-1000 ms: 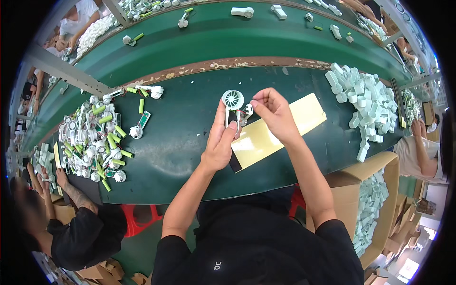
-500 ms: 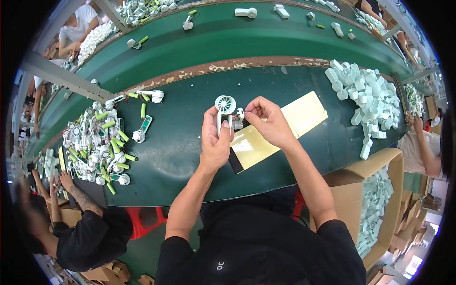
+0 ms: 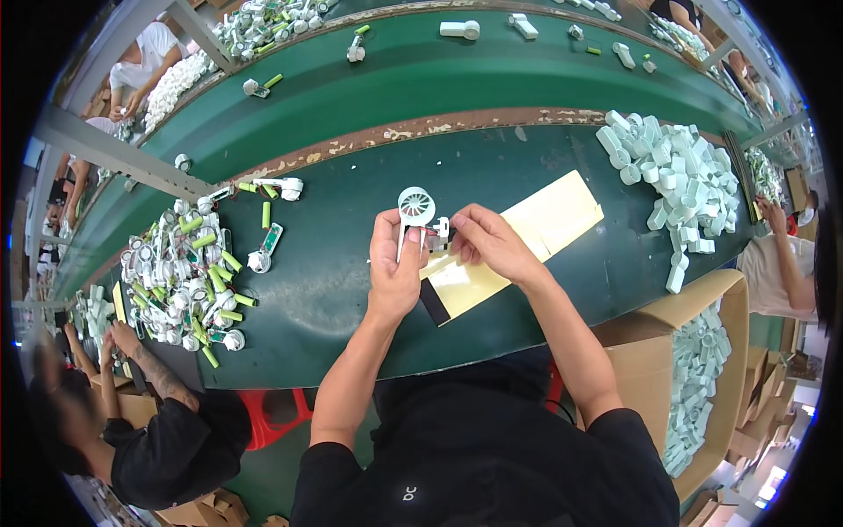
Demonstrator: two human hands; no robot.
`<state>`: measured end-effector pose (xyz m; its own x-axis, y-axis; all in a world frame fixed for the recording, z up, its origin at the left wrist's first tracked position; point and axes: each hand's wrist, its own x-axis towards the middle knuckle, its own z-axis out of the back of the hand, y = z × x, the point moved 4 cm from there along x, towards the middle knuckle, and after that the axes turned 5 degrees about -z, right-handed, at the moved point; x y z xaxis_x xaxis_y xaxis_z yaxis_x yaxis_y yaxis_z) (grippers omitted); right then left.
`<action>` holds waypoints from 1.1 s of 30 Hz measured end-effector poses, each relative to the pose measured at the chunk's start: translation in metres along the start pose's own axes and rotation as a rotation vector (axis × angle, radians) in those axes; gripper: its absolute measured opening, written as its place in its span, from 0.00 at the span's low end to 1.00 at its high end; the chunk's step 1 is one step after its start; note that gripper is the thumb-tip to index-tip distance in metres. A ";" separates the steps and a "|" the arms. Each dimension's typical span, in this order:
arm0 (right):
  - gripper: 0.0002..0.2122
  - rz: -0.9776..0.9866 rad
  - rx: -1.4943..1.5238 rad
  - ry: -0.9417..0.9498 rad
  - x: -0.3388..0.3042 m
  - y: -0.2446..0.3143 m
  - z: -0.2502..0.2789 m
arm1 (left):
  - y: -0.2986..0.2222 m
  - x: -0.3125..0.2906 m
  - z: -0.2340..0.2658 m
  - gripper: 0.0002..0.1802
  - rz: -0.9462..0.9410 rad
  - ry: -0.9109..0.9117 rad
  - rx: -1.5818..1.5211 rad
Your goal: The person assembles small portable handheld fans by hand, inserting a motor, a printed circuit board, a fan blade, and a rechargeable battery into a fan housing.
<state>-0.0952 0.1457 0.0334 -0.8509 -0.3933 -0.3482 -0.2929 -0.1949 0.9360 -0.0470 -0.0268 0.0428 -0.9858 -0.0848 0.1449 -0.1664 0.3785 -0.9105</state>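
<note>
My left hand [image 3: 392,268] holds a small white hand-fan body [image 3: 414,211] upright by its handle, its round grille on top. My right hand [image 3: 487,241] pinches a small white and dark part [image 3: 441,230] against the side of the fan's handle. Both hands hover over a yellow sheet [image 3: 518,241] lying on the green table [image 3: 334,290]. A black strip [image 3: 433,301] lies at the sheet's near corner, below my left wrist.
A heap of white fan parts and green cylinders [image 3: 184,277] lies to the left, with a person in black [image 3: 149,430] beside it. Pale green caps [image 3: 676,180] pile at the right. A cardboard box [image 3: 694,378] of parts stands at the right. A conveyor [image 3: 421,79] runs behind.
Both hands with the fan have drifted slightly left and nearer to me. The right hand's fingers have closed in on the part at the handle.
</note>
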 end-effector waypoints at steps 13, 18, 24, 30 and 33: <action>0.11 -0.036 0.654 0.006 0.005 -0.020 -0.017 | 0.007 -0.002 0.000 0.15 0.106 0.012 0.094; 0.16 0.302 0.597 -0.085 -0.008 0.002 -0.004 | 0.001 -0.003 0.004 0.26 0.101 0.033 0.237; 0.21 0.465 0.110 -0.093 -0.018 0.028 -0.002 | 0.008 0.000 0.003 0.25 0.161 0.058 0.364; 0.21 0.393 0.258 -0.040 -0.019 0.034 -0.016 | 0.010 -0.001 0.002 0.23 0.137 0.070 0.362; 0.21 0.392 0.324 -0.020 -0.020 0.036 -0.019 | 0.009 -0.002 0.001 0.21 0.112 0.058 0.288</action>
<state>-0.0807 0.1298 0.0726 -0.9311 -0.3634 0.0309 -0.0672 0.2542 0.9648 -0.0464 -0.0243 0.0343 -0.9986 -0.0015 0.0523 -0.0522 0.1046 -0.9931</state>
